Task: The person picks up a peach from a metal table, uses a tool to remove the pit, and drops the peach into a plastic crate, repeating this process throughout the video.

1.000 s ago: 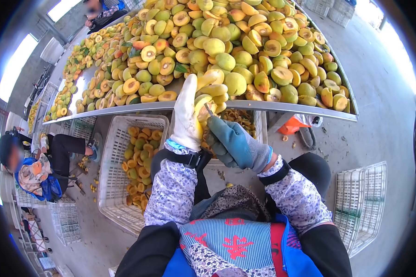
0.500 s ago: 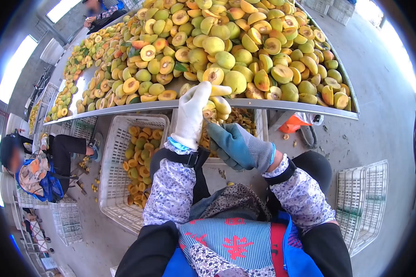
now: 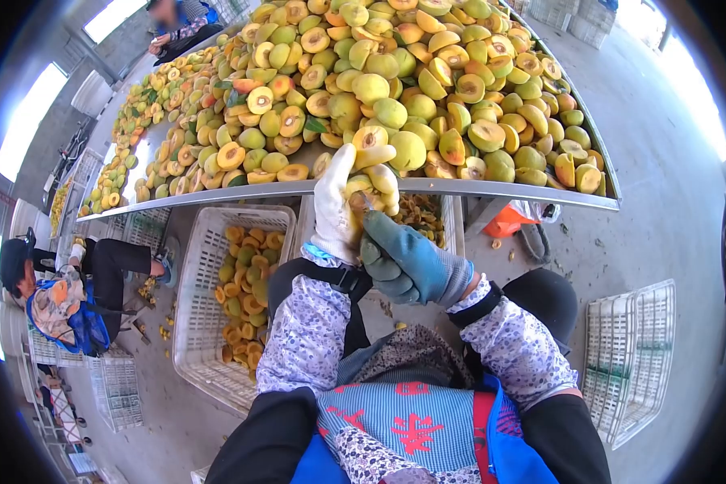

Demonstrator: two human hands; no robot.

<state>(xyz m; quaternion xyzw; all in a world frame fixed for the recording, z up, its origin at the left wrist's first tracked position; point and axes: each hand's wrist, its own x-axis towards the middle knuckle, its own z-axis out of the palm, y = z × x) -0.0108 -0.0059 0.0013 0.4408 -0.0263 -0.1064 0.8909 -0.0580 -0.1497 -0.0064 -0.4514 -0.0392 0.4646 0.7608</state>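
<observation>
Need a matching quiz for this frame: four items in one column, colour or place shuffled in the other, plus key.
Items
1. left hand
2. right hand
3. crate with fruit halves
4. second crate

Descriptions
A. on the floor at far right, past the right knee
B. white glove, gripping a fruit
C. blue-green glove
D. on the floor under the table edge, left of the hands

Pairs: 1-B, 2-C, 3-D, 4-A

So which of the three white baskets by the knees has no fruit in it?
The basket at the person's right: bare mesh. The left basket and the middle basket hold cut fruit.
</observation>
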